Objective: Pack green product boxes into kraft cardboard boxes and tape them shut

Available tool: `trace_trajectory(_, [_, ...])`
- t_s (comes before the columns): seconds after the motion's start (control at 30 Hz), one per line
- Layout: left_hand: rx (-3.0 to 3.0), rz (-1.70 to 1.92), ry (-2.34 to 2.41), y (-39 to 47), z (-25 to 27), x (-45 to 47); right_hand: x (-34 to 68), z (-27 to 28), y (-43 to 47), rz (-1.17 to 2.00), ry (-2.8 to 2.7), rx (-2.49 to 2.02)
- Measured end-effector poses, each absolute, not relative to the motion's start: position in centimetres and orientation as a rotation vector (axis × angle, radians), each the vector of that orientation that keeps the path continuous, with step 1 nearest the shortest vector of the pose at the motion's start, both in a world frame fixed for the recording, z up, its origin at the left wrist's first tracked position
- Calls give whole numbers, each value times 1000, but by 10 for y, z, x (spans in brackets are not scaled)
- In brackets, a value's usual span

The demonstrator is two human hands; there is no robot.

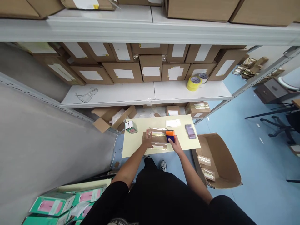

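Flat brown cardboard packages (159, 139) with shiny clear tape and white labels lie side by side on the pale yellow tabletop (133, 149). My left hand (147, 140) rests on their left end, fingers stretched out and spread. Closed around an orange and dark-blue hand-held tool (170, 136), my right hand (175, 145) is at the packages' right end. The tool's exact kind cannot be made out. A small green and white box (131, 127) stands at the table's left. White paper slips (173, 122) lie behind the packages, and a blurred purple item (190, 131) lies on the right.
A shelf (112, 93) ahead carries cardboard boxes, eyeglasses (86, 95) and yellow tape rolls (194, 83). On the floor to the right, a large open carton (222, 156) holds taped packages. Green boxes (52, 204) are stacked at lower left. An open box (112, 117) sits under the shelf.
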State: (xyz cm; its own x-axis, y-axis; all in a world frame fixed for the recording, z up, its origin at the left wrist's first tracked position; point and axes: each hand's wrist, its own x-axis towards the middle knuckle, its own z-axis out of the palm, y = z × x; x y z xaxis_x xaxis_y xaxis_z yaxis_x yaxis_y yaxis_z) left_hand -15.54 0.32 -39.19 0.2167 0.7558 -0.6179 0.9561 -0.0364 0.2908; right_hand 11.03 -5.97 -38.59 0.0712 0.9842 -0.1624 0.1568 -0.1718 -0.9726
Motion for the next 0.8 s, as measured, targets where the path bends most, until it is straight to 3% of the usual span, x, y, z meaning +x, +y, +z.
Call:
trace_trajectory(0.37, [1682, -74, 1534, 1, -399, -164, 76, -379, -31, 1422, -1380, -1302])
trace_trajectory(0.63, [1257, 752, 1715, -9, -371, -154, 89, -381, -39, 1418, -1476, -1305])
trace_trajectory(0.8, [893, 727, 1472, 7, -359, -124, 86, -383, -44, 1393, -1514, -1305])
